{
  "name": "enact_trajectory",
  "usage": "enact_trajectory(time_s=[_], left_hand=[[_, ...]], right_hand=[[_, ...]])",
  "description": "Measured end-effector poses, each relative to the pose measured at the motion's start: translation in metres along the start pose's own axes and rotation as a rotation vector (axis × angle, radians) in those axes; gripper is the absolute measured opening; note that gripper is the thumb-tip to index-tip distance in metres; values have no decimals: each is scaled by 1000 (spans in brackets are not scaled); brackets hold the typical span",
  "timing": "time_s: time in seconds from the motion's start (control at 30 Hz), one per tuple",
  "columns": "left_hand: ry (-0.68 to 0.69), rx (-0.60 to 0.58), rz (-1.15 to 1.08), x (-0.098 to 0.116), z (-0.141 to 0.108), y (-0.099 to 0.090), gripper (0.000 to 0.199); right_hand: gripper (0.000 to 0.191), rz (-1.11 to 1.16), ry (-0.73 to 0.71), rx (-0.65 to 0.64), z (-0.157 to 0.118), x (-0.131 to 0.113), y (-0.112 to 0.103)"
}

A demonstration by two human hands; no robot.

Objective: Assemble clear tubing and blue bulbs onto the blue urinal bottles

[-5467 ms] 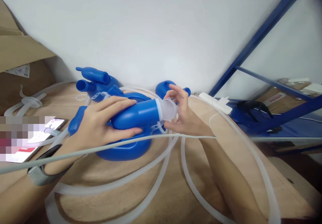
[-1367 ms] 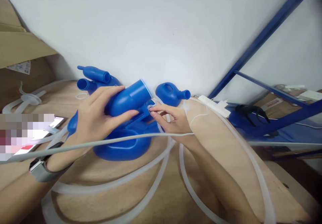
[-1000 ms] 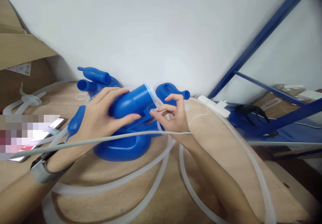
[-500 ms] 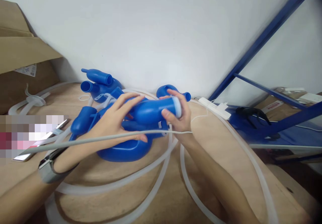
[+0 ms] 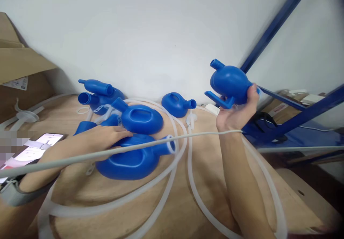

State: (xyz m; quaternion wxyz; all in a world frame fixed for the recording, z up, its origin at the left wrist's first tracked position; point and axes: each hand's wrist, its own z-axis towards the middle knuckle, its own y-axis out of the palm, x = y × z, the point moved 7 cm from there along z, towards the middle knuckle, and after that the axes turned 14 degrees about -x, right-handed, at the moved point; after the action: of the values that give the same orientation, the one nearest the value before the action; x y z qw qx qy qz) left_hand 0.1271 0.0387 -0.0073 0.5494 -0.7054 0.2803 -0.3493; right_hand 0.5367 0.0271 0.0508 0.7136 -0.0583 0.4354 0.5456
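Raised at the right, my right hand (image 5: 238, 111) grips a blue bottle (image 5: 231, 83) around its neck end, with the handle side turned left. My left hand (image 5: 110, 138) reaches over the blue pieces at centre left; its fingers are partly bent, and what lies beneath them is hidden. Just below it lies a blue bottle with a white-rimmed mouth (image 5: 129, 163). Another blue bottle with a moulded handle (image 5: 142, 119) lies behind that one. Near the wall stand one more blue bottle (image 5: 174, 104) and a stacked group of blue bottles (image 5: 102, 94).
Translucent tubing (image 5: 158, 205) loops across the wooden table (image 5: 206, 192). A thin grey cable crosses in front of both arms. A phone (image 5: 40, 146) and cardboard box (image 5: 24, 65) are left; a blue metal frame (image 5: 276, 27) stands right.
My right hand has moved right and up with the blue bottle, away from my left hand. My left hand has let go of that bottle and shifted left over the others.
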Motion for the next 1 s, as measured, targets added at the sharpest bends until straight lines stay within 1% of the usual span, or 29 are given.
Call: enact_trajectory(time_s=[0.07, 0.1, 0.13, 0.2, 0.27, 0.33, 0.37, 0.43, 0.5, 0.57, 0.67, 0.73, 0.77, 0.83, 0.9, 0.93, 1.0], left_hand=[[51, -37, 32, 5, 2, -1, 40], [69, -29, 47, 7, 4, -4, 39], [88, 6, 58, 9, 5, -8, 38], [162, 113, 81, 19, 11, -21, 37], [293, 256, 150, 38, 19, -36, 38], [404, 396, 267, 61, 30, -51, 37], [390, 456, 323, 68, 39, -59, 38], [359, 553, 347, 79, 62, -71, 41], [346, 583, 275, 85, 89, -78, 45], [400, 586, 200, 93, 118, -80, 49], [558, 583, 151, 114, 156, -78, 48], [671, 513, 108, 134, 178, -71, 48], [722, 469, 74, 145, 187, -67, 49], [789, 368, 37, 167, 201, -53, 49], [808, 248, 71, 188, 212, -33, 47], [809, 196, 100, 198, 215, -22, 47], [804, 129, 140, 212, 222, -3, 45]], right_hand=[[46, -133, -102, -67, 6, -8, -5], [47, -212, -146, -104, 8, -12, -7], [50, -296, -190, -134, 9, -17, -7], [56, -495, -270, -204, 10, -29, -6], [58, -736, -325, -299, 11, -39, -1], [56, -971, -321, -408, 12, -42, 3], [54, -1065, -298, -449, 13, -42, 3], [53, -1201, -229, -499, 16, -39, -1], [55, -1294, -136, -541, 19, -35, -8], [57, -1372, -34, -599, 21, -29, -17], [62, -1494, 111, -682, 22, -18, -32], [66, -1570, 216, -707, 25, -10, -45], [68, -1596, 260, -700, 27, -6, -53], [72, -1611, 311, -638, 34, -1, -69], [74, -1574, 297, -580, 41, 4, -82], [74, -1545, 278, -579, 44, 7, -88], [71, -1487, 248, -646, 47, 17, -94]])
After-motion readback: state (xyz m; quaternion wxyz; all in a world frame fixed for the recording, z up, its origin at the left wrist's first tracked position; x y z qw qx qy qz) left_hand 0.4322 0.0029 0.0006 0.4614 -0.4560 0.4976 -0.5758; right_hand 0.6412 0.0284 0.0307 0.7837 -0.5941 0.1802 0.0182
